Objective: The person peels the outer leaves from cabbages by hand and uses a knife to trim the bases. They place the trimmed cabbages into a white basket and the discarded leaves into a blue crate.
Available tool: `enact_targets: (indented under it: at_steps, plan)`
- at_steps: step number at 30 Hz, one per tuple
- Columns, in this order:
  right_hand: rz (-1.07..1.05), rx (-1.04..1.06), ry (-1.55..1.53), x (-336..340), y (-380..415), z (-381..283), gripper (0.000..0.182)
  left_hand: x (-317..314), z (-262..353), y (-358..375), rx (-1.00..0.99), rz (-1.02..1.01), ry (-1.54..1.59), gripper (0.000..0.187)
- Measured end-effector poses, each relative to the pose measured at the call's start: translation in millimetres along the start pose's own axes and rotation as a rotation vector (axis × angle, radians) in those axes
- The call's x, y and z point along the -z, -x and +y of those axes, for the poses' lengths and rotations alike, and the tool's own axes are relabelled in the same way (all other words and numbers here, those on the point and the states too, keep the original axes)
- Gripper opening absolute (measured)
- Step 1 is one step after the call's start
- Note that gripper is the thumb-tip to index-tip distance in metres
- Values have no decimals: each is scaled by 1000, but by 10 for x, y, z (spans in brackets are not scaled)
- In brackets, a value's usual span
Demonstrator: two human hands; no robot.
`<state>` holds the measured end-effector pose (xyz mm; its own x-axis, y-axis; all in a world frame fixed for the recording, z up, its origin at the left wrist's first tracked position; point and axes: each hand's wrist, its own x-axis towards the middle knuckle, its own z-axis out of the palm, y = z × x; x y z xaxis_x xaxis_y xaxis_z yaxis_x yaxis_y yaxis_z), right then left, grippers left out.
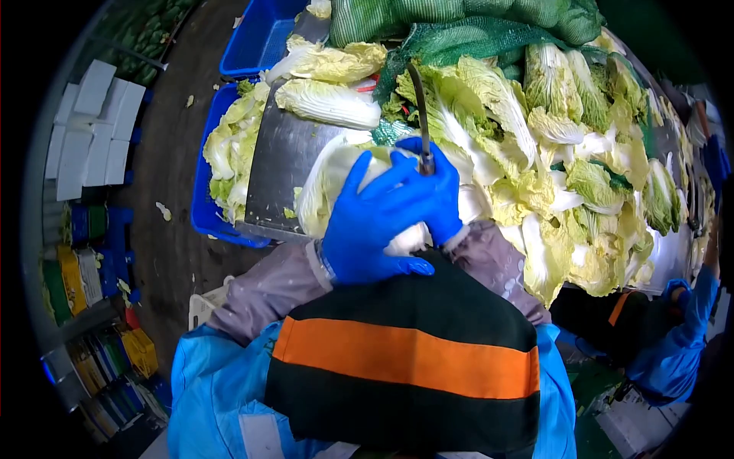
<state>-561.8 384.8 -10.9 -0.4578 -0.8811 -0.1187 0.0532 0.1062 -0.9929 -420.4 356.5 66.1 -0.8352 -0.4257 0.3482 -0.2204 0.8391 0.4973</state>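
Observation:
My left hand (378, 214), in a blue glove, lies with its fingers spread over a pale cabbage (317, 191) at the edge of the metal table. Just right of it, my right hand (440, 187), also gloved in blue, is closed round the handle of a curved knife (422, 115), whose blade points up and away from me. The left fingers overlap the right hand. Part of the cabbage is hidden under both hands. Beyond it, a whole trimmed cabbage (329, 104) lies on the table.
Loose leaves and cabbages (558, 176) cover the metal table (279, 168) on the right. Green net sacks (451, 15) lie at the back. A blue bin (200, 200) of leaves stands left, another blue bin (252, 38) behind it. A co-worker's blue sleeve (688, 329) shows at right.

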Motion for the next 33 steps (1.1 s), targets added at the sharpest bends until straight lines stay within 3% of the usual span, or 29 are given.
enact_targets:
  at_steps: [1, 3, 4, 5, 8, 11, 13, 17, 20, 22, 23, 25, 27, 29, 30, 31, 33]
  plan:
    - [-16, 7, -41, -23, -44, -102, 30, -68, -37, 22, -29, -96, -71, 68]
    - [26, 180, -138, -76, -237, -21, 28, -73, -217, -33, 40, -45, -193, 68]
    - [69, 141, -116, -50, -297, -22, 24, -49, -288, -84, 73, 0, -125, 67]
    - [153, 322, -51, -22, -351, -34, 19, -16, -348, -118, 109, 49, -59, 66]
    - [181, 190, -140, 167, -98, -353, 18, 34, -486, -153, 181, 50, -76, 81]
    - [-74, 177, -165, 233, 98, -360, 30, 103, -510, -156, 193, -5, -76, 90]
    - [-85, 339, -31, 195, 77, -276, 44, 119, -565, -155, 169, -43, -69, 92]
    - [-136, 385, 142, 263, 43, -304, 48, 133, -708, -85, 115, -80, 29, 79]
    - [-129, 492, 251, 186, 75, -307, 49, 89, -731, -10, 152, 19, 22, 71]
    - [-152, 410, 160, 112, 102, -373, 55, 134, -704, 4, 165, 69, 73, 65]
    - [-219, 184, 274, 130, 134, -511, 56, 163, -685, 15, 180, 79, 110, 63]
    - [-253, 264, 41, 72, 48, -267, 56, 259, -735, 67, 176, 95, 174, 51]
    - [-262, 238, 61, 76, 26, -277, 53, 283, -1061, 257, 244, 285, 335, 51]
    - [-246, 202, 150, 45, 95, -375, 50, 469, -1230, 405, 359, 348, -115, 53]
    - [-224, 161, 69, 8, 115, -379, 48, 597, -1008, 372, 502, 325, -574, 54]
    - [-203, 243, 64, -25, 92, -336, 47, 698, -845, 321, 407, 442, -564, 55]
    - [-160, 391, 48, -110, 73, -178, 44, 782, -531, 153, 193, 377, -104, 58]
